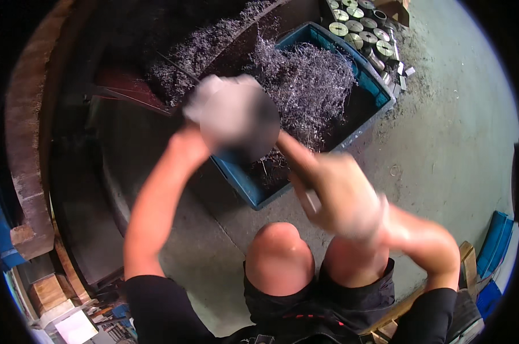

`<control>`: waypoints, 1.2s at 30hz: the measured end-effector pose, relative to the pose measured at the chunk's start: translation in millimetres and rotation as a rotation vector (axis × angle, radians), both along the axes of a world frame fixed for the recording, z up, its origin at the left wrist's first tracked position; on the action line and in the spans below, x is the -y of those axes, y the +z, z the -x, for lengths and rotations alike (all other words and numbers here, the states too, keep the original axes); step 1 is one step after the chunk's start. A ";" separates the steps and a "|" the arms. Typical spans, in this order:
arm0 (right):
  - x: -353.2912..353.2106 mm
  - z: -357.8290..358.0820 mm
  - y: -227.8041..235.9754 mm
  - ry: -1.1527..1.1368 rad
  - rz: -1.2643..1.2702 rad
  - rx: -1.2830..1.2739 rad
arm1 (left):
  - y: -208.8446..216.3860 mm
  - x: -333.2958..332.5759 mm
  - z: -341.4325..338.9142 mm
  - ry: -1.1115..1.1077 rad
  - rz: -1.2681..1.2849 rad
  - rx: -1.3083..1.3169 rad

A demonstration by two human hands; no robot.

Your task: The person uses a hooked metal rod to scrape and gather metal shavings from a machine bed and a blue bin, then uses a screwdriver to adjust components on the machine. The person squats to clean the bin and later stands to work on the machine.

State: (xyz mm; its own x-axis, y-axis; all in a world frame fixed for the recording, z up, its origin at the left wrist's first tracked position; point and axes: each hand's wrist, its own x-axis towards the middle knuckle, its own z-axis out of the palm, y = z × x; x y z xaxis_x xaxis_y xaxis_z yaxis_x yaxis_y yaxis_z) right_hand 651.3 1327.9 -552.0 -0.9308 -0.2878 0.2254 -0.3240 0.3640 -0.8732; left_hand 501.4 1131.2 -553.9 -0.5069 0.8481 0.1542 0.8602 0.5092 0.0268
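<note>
My right hand (351, 200), in a light glove, is closed around the wooden handle (297, 150) of a long tool, in front of my right knee. Farther forward and left, my left hand (222, 103), also gloved, appears closed on the same tool; motion and a blurred patch hide its fingers. Beyond it a thin dark rod (178, 66), apparently the tool's shaft, reaches toward a dark trough. The tool's far end cannot be made out. Curly metal shavings (308, 80) are heaped in a blue bin (239, 180) just ahead of my hands.
More shavings (185, 63) lie in the trough at the far left. Several round metal pieces (362, 28) stand behind the bin. A brown beam (27, 172) runs along the left. Wood and blue objects (494, 243) sit at right on the grey floor (443, 143).
</note>
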 end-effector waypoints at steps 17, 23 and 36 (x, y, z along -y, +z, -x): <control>17.7 19.8 -22.3 -0.034 -0.095 0.102 | -36.7 4.7 31.5 0.254 0.073 -0.220; -37.7 -53.1 21.5 0.006 -0.085 0.413 | -20.9 -50.3 -57.9 0.324 0.079 -0.029; -109.7 -169.6 226.0 0.246 -0.415 0.396 | 145.2 -129.3 -189.3 0.268 -0.276 -0.155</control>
